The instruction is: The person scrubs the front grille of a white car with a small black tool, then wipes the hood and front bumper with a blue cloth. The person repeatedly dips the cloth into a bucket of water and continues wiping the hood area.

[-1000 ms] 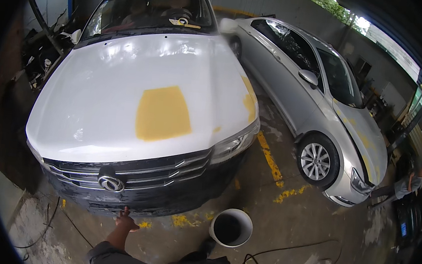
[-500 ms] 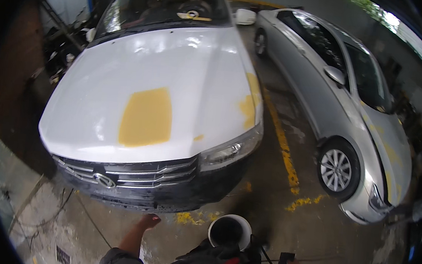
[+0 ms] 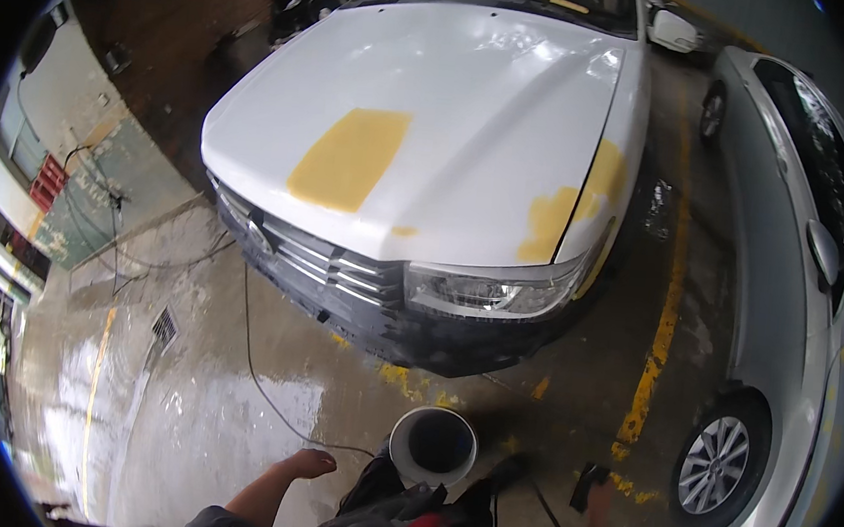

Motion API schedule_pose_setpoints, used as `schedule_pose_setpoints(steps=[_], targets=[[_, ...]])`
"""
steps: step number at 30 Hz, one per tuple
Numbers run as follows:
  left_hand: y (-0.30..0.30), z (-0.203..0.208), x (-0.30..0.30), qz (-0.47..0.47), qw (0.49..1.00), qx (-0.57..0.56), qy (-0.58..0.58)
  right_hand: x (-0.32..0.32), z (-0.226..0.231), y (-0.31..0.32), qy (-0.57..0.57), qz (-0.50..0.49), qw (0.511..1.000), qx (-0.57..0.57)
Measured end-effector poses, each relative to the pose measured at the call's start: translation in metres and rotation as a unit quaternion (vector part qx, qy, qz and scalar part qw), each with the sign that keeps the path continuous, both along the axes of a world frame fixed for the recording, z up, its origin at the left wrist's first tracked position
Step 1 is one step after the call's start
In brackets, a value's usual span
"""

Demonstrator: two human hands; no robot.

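My left hand [image 3: 309, 463] hangs low to the left of a white bucket [image 3: 402, 445], its fingers curled and nothing seen in them. My right hand [image 3: 600, 496] is out to the right, closed on a dark, flat block [image 3: 586, 485] whose exact kind I cannot make out. The bucket stands upright by my legs, with a dark grey inside. Ahead is a white car [image 3: 491, 159], with a yellow filler patch [image 3: 351, 159] on its hood and more yellow filler [image 3: 551, 220] around the hood corner and fender. Neither hand touches the car.
A silver car [image 3: 797, 226] stands close on the right, its front wheel [image 3: 721, 465] near my right hand. A thin hose [image 3: 254, 349] crosses the wet floor [image 3: 197, 425]. At the left are a floor drain [image 3: 165, 326] and a peeling wall [image 3: 114, 171].
My view has turned left, so both cars sit further right in it and more of the left floor and wall shows. My right hand still holds the dark block.
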State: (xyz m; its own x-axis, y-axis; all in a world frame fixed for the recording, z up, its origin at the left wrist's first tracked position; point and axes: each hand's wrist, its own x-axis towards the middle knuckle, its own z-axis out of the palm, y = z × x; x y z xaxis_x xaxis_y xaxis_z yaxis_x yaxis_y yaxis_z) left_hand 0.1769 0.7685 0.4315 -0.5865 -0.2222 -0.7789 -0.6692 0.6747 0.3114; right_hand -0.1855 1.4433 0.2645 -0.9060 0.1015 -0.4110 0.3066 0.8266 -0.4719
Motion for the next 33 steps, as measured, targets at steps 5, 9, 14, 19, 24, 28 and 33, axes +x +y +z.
schedule_pose_setpoints(steps=[5, 9, 14, 19, 24, 28, 33], targets=[[0.103, 0.052, -0.026, 0.146, 0.986, 0.025, 0.074, -0.101, 0.021, -0.029, -0.015, 0.044, 0.999, 0.025], [0.156, 0.045, -0.022, 0.188, 0.976, 0.076, 0.077, -0.125, 0.035, -0.082, -0.035, 0.185, 0.981, 0.038], [0.178, -0.021, -0.032, 0.2, 0.963, 0.092, 0.154, -0.09, 0.07, -0.17, -0.031, 0.3, 0.953, -0.014], [0.225, -0.137, -0.027, 0.271, 0.941, 0.13, 0.156, -0.056, 0.047, -0.255, -0.092, 0.42, 0.903, -0.018], [0.224, -0.276, -0.058, 0.299, 0.934, 0.114, 0.158, -0.056, -0.058, -0.283, -0.039, 0.437, 0.898, 0.038], [0.217, -0.425, -0.092, 0.414, 0.892, 0.041, 0.178, -0.052, -0.109, -0.34, 0.116, 0.555, 0.823, 0.006], [0.197, -0.601, -0.158, 0.658, 0.712, -0.052, 0.238, 0.021, -0.136, -0.391, -0.147, 0.615, 0.751, -0.189]])
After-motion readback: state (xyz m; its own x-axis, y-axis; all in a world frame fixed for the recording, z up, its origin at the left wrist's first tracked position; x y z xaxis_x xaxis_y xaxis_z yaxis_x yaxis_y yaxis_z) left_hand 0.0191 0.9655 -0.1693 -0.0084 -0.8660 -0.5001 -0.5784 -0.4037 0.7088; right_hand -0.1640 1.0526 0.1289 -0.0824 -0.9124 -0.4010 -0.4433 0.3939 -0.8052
